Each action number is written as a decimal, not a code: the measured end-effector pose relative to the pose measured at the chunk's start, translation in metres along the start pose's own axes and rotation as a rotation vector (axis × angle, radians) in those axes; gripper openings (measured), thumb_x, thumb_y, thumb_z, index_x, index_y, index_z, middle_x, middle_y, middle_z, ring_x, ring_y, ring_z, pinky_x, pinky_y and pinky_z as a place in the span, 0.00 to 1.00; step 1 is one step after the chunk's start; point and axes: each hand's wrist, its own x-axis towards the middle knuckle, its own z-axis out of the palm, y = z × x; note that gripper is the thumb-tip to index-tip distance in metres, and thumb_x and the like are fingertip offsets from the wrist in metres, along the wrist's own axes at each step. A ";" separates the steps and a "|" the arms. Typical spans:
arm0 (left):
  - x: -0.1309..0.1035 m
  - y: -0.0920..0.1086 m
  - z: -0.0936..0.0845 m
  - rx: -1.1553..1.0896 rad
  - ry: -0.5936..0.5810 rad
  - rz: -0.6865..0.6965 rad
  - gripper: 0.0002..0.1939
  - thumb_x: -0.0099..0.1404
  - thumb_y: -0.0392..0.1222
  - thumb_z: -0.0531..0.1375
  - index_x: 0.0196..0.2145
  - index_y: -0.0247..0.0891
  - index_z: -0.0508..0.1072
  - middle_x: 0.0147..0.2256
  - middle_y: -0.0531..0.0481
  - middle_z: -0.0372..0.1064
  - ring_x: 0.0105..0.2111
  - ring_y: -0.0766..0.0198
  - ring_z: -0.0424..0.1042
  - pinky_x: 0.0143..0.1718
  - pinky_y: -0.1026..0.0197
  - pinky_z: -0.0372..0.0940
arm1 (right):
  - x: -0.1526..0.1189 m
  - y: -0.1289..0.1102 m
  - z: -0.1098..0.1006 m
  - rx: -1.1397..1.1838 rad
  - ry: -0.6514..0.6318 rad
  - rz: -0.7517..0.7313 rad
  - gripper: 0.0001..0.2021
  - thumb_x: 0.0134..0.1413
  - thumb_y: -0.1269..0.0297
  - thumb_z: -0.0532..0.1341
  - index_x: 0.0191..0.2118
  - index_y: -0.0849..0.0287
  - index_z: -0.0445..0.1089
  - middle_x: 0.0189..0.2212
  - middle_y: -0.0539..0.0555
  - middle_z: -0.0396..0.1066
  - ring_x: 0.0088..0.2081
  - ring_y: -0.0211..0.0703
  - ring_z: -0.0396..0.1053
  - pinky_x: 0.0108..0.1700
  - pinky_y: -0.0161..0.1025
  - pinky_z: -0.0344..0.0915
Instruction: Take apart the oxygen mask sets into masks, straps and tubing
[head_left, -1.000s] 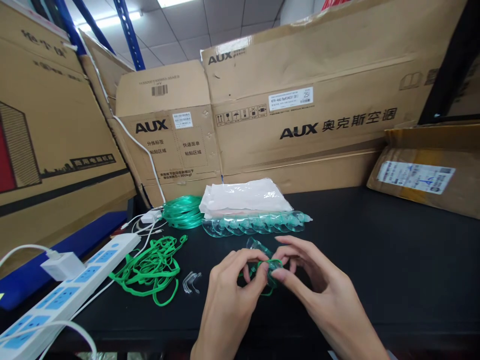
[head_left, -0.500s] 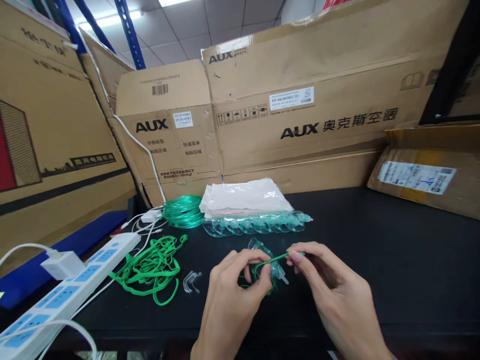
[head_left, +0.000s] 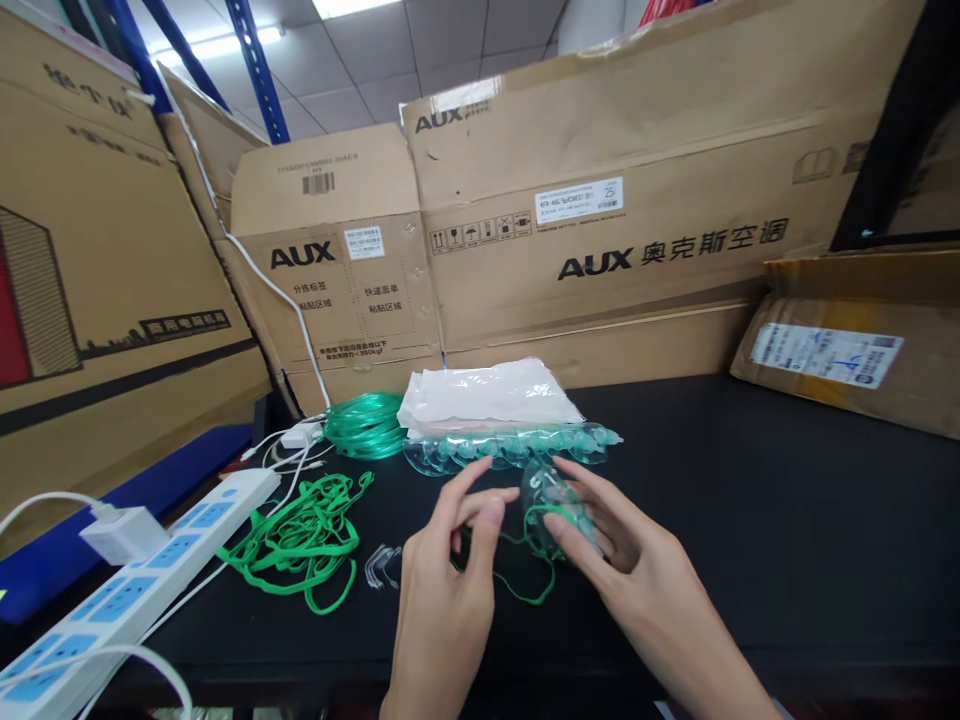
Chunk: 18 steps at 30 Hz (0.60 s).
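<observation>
My right hand [head_left: 626, 550] is closed round a clear green-tinted oxygen mask [head_left: 541, 490], fingers on its far side and thumb in front. A thin green elastic strap [head_left: 536, 600] hangs from the mask and loops down over the black table towards my left. My left hand [head_left: 450, 575] is just left of the mask, its fingers apart and nothing seen in its grasp. Part of the strap passes behind that hand. Left of it lie several small bent clear strips [head_left: 382, 567]. A tangled pile of green elastic straps [head_left: 304, 535] lies farther left.
Behind my hands is a row of nested clear green masks [head_left: 517, 447], with white plastic bags [head_left: 491, 395] behind it. Coiled green tubing [head_left: 365, 424] sits beside them. A white power strip [head_left: 176, 555] with cables runs along the left. Cardboard boxes [head_left: 600, 230] wall the back.
The mask has come up off the table into my right hand. My left hand has let go of the strap and opened. The strap, held taut before, hangs slack.
</observation>
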 end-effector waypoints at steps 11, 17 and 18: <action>-0.001 0.008 0.007 0.247 -0.278 0.103 0.11 0.66 0.52 0.66 0.33 0.44 0.77 0.30 0.54 0.72 0.34 0.58 0.71 0.54 0.49 0.63 | 0.003 -0.003 -0.001 0.061 0.078 0.042 0.28 0.53 0.48 0.68 0.55 0.59 0.71 0.50 0.62 0.78 0.49 0.55 0.78 0.49 0.45 0.77; -0.008 0.004 0.004 0.353 -0.486 0.020 0.19 0.55 0.60 0.72 0.39 0.48 0.76 0.36 0.53 0.72 0.57 0.41 0.66 0.66 0.29 0.42 | 0.004 -0.006 -0.001 0.058 0.113 0.028 0.25 0.53 0.50 0.69 0.53 0.58 0.72 0.43 0.58 0.81 0.44 0.54 0.80 0.44 0.44 0.79; -0.010 0.003 0.002 0.362 -0.512 0.017 0.19 0.56 0.58 0.72 0.41 0.50 0.76 0.36 0.52 0.72 0.58 0.40 0.66 0.66 0.28 0.41 | 0.004 -0.006 -0.001 0.059 0.118 0.028 0.25 0.53 0.50 0.69 0.53 0.58 0.72 0.43 0.58 0.81 0.44 0.54 0.79 0.44 0.44 0.78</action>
